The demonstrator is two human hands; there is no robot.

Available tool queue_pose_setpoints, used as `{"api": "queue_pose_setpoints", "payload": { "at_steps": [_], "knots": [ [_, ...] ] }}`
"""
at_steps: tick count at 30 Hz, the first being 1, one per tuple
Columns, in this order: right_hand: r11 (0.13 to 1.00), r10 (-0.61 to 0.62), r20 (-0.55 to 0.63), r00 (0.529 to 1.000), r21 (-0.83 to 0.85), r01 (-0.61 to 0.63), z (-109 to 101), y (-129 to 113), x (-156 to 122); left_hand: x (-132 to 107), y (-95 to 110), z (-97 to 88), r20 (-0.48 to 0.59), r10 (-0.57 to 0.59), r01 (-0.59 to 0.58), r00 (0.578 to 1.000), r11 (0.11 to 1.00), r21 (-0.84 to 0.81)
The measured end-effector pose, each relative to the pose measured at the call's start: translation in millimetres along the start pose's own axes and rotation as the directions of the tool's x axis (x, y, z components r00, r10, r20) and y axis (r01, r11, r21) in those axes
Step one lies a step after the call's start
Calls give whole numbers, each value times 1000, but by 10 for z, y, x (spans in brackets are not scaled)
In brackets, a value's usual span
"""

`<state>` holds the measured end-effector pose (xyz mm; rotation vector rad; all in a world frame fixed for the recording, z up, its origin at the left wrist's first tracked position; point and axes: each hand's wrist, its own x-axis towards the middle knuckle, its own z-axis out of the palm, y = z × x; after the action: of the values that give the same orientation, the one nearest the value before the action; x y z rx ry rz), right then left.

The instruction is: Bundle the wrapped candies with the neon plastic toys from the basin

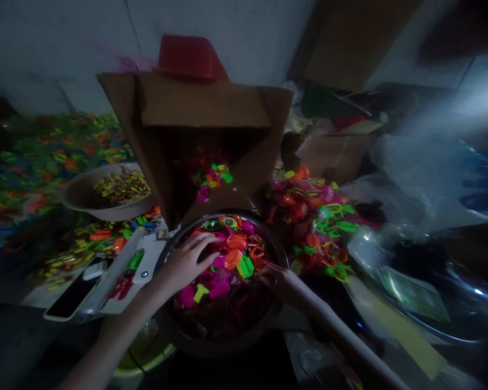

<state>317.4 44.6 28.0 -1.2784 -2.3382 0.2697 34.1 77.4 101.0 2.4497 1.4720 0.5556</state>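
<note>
Fingers of the left hand [189, 261] are spreading loosely over the bits below, thumb standing apart, and they're not obviously gripping anything. The right hand [280, 280] is bending its fingers in by an orange band-like piece [257, 252]; it's too dark for me to tell whether they're pinching it or just touching.

So, head view (only one here): the neon plastic pieces [218, 286] are lying loose in a dark round basin [228, 344] right between the hands, in front of a tipped cardboard box [203, 105]. I'm guessing they're weighing next to nothing, fairly stiff, probably a bit slick against each other. Thin loops and bands are looking like the snappable parts, so I'd be going for the chunky middle of each one, thumb and fingertip on the edges.

Looks-wise, they're glowing hot pink, orange and lime. One chunky green piece [246, 266] is sitting beside a blocky orange piece [233, 259], and a yellow branched piece [200, 293] is resting on the pink ones nearer the wearer. Lower down, the basin is fading into shadow, so finer detail is getting lost.
</note>
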Motion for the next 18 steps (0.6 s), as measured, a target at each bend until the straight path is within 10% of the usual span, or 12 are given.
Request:
{"api": "queue_pose_setpoints", "payload": {
  "at_steps": [9, 18],
  "knots": [
    [994, -86, 269, 959, 85, 65, 192, -215, 33, -827, 167, 732, 293, -92, 37, 952, 981, 189],
    [991, -93, 371, 924, 121, 52, 254, -421, 188, -838, 20, 916, 277, -115, 56, 954, 976, 211]
  ]
}}
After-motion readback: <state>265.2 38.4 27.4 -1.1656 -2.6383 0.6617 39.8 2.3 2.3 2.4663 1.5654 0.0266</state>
